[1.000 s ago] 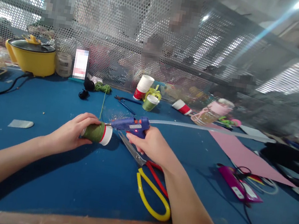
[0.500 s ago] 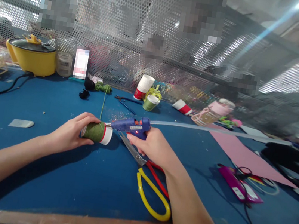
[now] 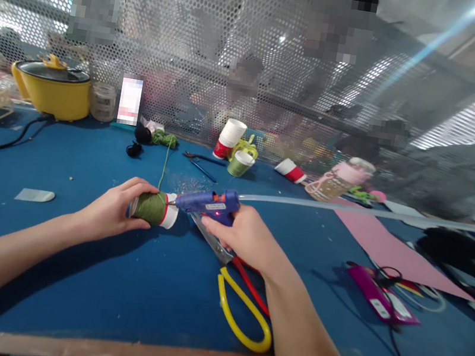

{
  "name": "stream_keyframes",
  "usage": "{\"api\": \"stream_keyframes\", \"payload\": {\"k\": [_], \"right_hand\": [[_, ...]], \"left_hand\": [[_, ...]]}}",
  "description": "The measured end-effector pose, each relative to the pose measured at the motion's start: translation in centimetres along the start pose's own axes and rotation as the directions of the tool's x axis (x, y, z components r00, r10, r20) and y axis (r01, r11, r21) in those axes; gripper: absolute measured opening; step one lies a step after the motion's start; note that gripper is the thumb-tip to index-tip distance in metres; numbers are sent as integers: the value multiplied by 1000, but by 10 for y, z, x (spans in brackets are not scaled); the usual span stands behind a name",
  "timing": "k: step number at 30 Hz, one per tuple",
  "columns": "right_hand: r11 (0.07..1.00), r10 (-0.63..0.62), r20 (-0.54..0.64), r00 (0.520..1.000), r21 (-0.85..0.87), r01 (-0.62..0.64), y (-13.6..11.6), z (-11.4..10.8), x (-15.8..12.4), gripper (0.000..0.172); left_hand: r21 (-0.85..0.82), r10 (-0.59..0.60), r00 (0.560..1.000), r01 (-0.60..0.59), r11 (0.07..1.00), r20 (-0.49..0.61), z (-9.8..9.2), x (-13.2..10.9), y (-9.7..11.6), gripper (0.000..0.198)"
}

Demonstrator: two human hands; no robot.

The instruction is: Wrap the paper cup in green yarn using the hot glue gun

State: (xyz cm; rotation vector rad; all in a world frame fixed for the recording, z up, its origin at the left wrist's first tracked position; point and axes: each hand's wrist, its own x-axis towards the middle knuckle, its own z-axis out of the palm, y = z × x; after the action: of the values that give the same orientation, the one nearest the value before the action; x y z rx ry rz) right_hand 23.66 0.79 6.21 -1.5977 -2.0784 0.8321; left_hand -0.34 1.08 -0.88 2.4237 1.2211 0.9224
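My left hand (image 3: 111, 211) is wrapped round a paper cup (image 3: 155, 209) lying on its side, most of it wound with green yarn, its white rim bare. A strand of green yarn (image 3: 164, 160) runs from the cup back to a yarn bundle. My right hand (image 3: 241, 235) grips a blue hot glue gun (image 3: 210, 203) with a long clear glue stick (image 3: 350, 209) out its back. The nozzle touches the cup by its rim.
Yellow-and-red-handled scissors (image 3: 240, 299) lie under my right wrist on the blue table (image 3: 69, 272). A yellow pot (image 3: 50, 90), paper cups (image 3: 229, 137), a pink bottle (image 3: 338, 180), pink paper (image 3: 384, 246) and a magenta case (image 3: 376, 293) stand around. People sit behind the mesh screen (image 3: 239, 52).
The glue gun nozzle has shifted slightly along the cup near its rim. Both hands stay almost where they were.
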Motion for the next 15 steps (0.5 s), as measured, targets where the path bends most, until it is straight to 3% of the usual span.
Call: {"api": "stream_keyframes", "payload": {"k": [8,15], "right_hand": [[998,-47,15,999,-41,48,5,1,1,17],[999,27,-35,999,-45,-29,-2,0,-1,24]], "left_hand": [[-8,6,1000,-6,1000,7,0,0,-3,43],[-14,20,1000,-20,1000,0,1,-1,-1,43]]}}
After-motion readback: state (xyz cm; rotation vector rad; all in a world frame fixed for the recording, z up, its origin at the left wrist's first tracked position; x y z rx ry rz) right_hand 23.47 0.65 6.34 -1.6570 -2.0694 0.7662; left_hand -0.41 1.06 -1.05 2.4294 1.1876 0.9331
